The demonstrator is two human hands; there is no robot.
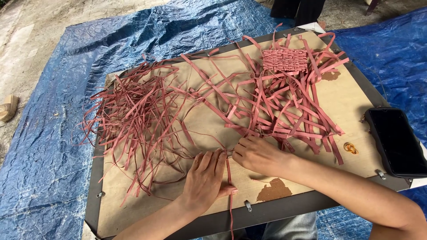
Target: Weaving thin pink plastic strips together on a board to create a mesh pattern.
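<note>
Hands sorting pink strips on a wooden worktop.
Left hand [205, 178] presses flat on one pink strip [229, 178] at lower centre; right hand [257, 154], fingers curled together, pinches strips beside it.

Outdoor craft spot, blue tarp [53, 146] on bare ground [26, 40], plywood workboard [213, 120]

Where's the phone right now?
Head view, right edge: the black phone lies on the wooden board's right side, beside small orange rings, right of the right hand.
</note>
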